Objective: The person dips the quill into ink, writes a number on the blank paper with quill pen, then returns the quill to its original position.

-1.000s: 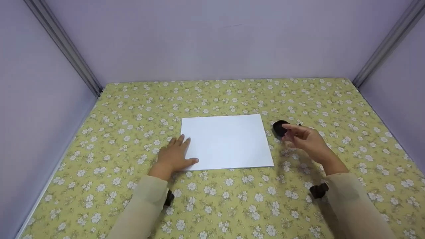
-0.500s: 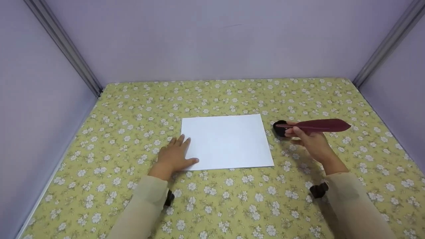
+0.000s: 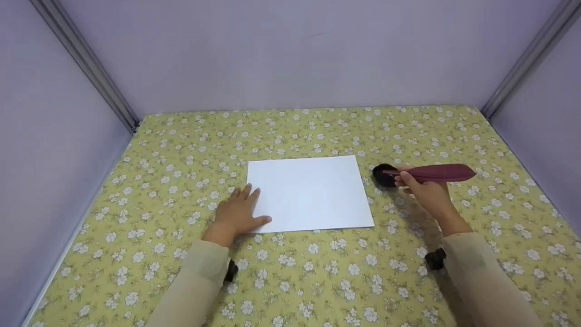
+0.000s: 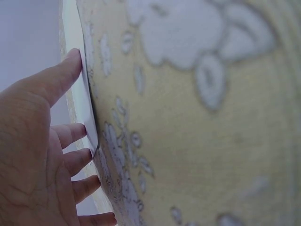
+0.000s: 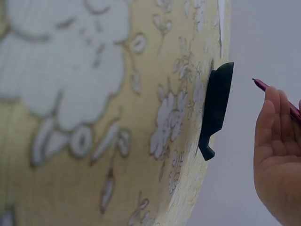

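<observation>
My left hand (image 3: pixel 236 213) lies spread on the left edge of a white sheet of paper (image 3: pixel 313 195), fingers straight. In the left wrist view the thumb and some fingertips touch the paper's edge (image 4: pixel 84 94). My right hand (image 3: pixel 429 193) pinches a maroon quill pen (image 3: pixel 442 172), its feather pointing right. Left of that hand stands a small black dish (image 3: pixel 380 177). From the head the quill's tip appears over the dish. The right wrist view shows the pen tip (image 5: pixel 258 84) apart from the black dish (image 5: pixel 218 99), above it; the dish has a short handle.
A yellow tablecloth (image 3: pixel 290 131) with white flowers covers the table. Pale walls (image 3: pixel 290 54) enclose the back and both sides, with metal posts (image 3: pixel 91 63) at the corners. Dark wrist devices (image 3: pixel 435 259) sit under both sleeves.
The quill pen, mostly hidden in my right hand at first, has swung so its feather points right and its tip points at the dish. The left hand stays on the paper.
</observation>
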A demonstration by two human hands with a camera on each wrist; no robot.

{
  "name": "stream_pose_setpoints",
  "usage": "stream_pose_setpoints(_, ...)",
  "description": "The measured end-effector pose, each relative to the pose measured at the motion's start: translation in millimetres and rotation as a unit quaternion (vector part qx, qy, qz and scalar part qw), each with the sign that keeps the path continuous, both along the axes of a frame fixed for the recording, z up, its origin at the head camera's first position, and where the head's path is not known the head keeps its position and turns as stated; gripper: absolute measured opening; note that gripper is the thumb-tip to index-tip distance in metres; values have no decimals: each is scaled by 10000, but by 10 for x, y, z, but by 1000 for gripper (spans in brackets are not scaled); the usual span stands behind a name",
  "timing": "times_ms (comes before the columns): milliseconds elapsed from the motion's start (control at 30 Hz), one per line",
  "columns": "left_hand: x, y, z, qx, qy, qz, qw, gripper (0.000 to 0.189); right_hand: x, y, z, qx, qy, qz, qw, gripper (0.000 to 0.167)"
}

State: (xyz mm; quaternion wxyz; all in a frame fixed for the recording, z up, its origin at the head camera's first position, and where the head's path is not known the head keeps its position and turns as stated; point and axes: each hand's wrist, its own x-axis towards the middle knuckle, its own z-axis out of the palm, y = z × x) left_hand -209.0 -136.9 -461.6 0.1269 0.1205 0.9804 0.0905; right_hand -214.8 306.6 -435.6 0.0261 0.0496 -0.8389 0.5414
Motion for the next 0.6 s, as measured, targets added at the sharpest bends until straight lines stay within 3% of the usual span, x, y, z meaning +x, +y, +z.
stream_pose_setpoints(267,7,0,13,25,-14,-41,10000,88,33,-4,65,606,-823,-690,9924,57)
stream_pose_setpoints(600,21,9,30,-9,-76,-5,10000,88,-17,7,13,615,-698,-621,9937,42)
